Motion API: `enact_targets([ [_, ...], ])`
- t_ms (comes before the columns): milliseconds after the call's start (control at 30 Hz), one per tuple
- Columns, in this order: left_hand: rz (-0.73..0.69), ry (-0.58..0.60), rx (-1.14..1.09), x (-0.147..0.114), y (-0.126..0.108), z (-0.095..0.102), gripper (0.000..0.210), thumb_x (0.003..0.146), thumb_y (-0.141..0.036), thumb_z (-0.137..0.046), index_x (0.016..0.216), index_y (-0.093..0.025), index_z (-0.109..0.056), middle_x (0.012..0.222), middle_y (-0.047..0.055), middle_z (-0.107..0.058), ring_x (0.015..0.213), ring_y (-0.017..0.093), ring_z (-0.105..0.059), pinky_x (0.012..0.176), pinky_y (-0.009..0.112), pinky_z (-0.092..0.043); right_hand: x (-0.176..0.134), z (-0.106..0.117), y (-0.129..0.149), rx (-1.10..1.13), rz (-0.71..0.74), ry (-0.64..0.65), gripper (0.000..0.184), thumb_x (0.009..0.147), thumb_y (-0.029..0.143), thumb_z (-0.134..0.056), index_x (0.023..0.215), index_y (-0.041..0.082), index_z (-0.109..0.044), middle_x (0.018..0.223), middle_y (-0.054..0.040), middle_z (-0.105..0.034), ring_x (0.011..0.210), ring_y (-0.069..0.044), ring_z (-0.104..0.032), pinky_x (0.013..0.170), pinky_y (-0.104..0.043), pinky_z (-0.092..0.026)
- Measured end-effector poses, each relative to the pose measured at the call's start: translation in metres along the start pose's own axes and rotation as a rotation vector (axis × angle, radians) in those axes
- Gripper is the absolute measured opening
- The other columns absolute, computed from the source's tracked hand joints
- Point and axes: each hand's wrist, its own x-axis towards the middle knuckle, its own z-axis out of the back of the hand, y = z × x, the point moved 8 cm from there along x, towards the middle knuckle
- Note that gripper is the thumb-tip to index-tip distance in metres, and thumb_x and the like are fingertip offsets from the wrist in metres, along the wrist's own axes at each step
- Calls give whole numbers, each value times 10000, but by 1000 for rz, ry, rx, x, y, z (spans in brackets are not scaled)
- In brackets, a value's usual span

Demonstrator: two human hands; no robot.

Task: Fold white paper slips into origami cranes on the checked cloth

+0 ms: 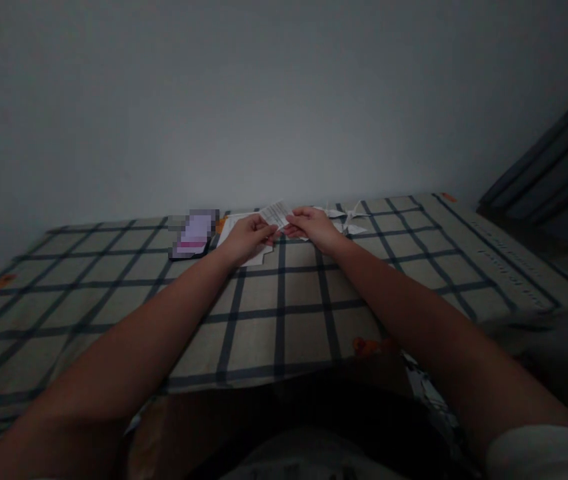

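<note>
A small sheet of printed paper [276,212] is held up between both hands near the far side of the table. My left hand [249,237] pinches its left lower edge with thumb and fingers. On the other side, my right hand [314,227] grips the right edge, fingers closed. Beneath and beside my left hand lie more white paper sheets [253,260], partly hidden by it. Just right of my right hand, folded white paper pieces with pointed tips [353,217] rest on the cloth.
A phone [197,233] with a lit, blurred-out screen lies left of the papers. The checked tablecloth [304,333] covers the table, which meets a plain wall [284,100]. Orange patches [367,346] show at the cloth's edges. Dark folded fabric [554,160] hangs at right.
</note>
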Motion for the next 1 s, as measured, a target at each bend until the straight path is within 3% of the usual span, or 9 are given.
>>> enact_targets([
  [100,-95,-13,60,0,-3,3,254,740,-299,-774,896,-147,-643,699,-5,-634,521,86,-537,507,211,-436,-1,1,2,-10,-13,-29,88,916,135,-611,834,156,-635,697,-1,-693,633,-83,-676,648,-185,-561],
  [333,-174,-68,239,-1,-4,12,242,818,-279,-696,1014,-141,-660,775,24,-654,582,113,-582,530,226,-451,-2,1,6,-51,6,-21,99,898,174,-640,809,151,-675,700,-13,-698,633,-87,-665,671,-198,-558],
  [500,-164,-85,218,-3,-2,17,220,802,-287,-724,974,-156,-681,785,31,-671,593,124,-605,546,237,-464,-1,4,10,-113,101,-11,95,887,235,-650,899,178,-725,863,-20,-725,743,-116,-681,725,-248,-575],
  [733,-103,-172,-83,-3,0,21,212,755,-254,-769,890,-147,-646,809,17,-673,596,104,-632,602,246,-532,-7,5,29,-464,345,-44,211,883,369,-640,902,181,-733,878,-34,-711,790,-153,-645,752,-287,-531],
  [867,3,-214,-303,-6,1,21,254,743,-205,-782,953,-142,-654,900,45,-697,722,126,-694,683,244,-571,-18,-2,46,-639,537,-70,207,910,332,-599,893,173,-730,900,-65,-707,842,-173,-636,723,-280,-501],
  [1000,58,-202,-464,-10,-4,16,194,778,-204,-744,954,-149,-684,937,62,-725,800,139,-706,729,241,-584,-23,-14,49,-778,630,14,186,916,283,-583,907,181,-738,923,-74,-706,833,-175,-625,670,-271,-477],
])
